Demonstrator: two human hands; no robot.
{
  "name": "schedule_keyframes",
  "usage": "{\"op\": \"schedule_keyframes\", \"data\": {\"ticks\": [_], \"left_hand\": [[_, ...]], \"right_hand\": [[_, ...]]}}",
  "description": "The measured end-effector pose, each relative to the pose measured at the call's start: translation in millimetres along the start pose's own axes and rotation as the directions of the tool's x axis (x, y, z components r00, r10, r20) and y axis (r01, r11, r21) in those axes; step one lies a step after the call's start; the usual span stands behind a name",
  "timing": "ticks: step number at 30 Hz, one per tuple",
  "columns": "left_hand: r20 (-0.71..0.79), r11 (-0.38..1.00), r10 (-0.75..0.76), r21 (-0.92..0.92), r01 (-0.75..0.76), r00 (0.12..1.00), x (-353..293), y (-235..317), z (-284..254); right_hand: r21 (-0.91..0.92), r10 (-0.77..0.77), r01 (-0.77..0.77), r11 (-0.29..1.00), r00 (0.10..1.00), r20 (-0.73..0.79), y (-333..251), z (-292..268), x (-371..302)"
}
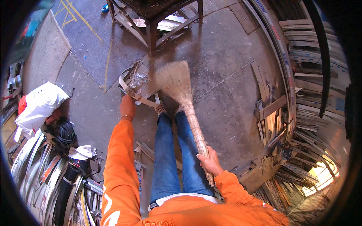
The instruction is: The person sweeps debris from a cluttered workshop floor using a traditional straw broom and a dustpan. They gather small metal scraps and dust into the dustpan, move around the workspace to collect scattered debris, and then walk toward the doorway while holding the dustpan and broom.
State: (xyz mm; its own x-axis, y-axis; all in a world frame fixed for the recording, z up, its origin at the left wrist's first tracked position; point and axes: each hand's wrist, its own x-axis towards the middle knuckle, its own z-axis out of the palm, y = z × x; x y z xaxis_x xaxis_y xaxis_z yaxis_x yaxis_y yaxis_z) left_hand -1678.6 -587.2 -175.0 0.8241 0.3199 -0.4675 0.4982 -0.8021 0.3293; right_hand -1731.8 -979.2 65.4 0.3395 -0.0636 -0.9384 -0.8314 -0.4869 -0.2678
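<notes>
My right hand [211,162] is wrapped around the lower handle of a straw broom [193,122]. The broom's tan bristles fan out past my shoes, toward the loose scraps to the left. Low over the floor, my left hand [128,107] is closed at the near end of a dark, dustpan-like scoop [123,89], whose grip the fingers hide. Shiny shavings and scraps [140,80] are heaped on it. Pale bent strips [146,101] stick out of the heap, one reaching toward my left shoe.
A dark-legged table [151,35] stands ahead, with long offcuts beneath it. Racks of long strips [309,56] line the right side. A white sack [43,103], a black coil [65,132] and bundled profiles [41,177] crowd the left. Small debris dots the concrete floor [226,75].
</notes>
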Motion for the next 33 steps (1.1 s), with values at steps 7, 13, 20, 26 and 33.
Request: {"op": "schedule_keyframes", "data": {"ticks": [7,13,20,26,33], "left_hand": [[0.018,0.996,-0.061,-0.072,0.062,0.998,-4,3,1],[0.002,0.997,-0.049,-0.066,0.049,0.999,-2,-3,5],[-0.034,0.997,-0.004,-0.075,0.002,0.999,-4,-10,6],[0.017,0.997,-0.073,0.001,0.073,0.997,-1,-8,17],[0.022,0.997,-0.063,0.047,0.062,0.998,-9,11,17]], "right_hand": [[0.123,-0.159,0.196,0.973,0.953,-0.257,-9,-8,75],[0.022,-0.160,0.173,0.985,0.946,-0.283,-43,-11,110],[-0.015,-0.143,0.143,0.990,0.960,-0.240,3,-28,40],[-0.166,-0.316,0.275,0.947,0.890,-0.329,46,-25,63],[-0.012,-0.004,0.002,1.000,0.989,-0.151,27,27,21]]}}
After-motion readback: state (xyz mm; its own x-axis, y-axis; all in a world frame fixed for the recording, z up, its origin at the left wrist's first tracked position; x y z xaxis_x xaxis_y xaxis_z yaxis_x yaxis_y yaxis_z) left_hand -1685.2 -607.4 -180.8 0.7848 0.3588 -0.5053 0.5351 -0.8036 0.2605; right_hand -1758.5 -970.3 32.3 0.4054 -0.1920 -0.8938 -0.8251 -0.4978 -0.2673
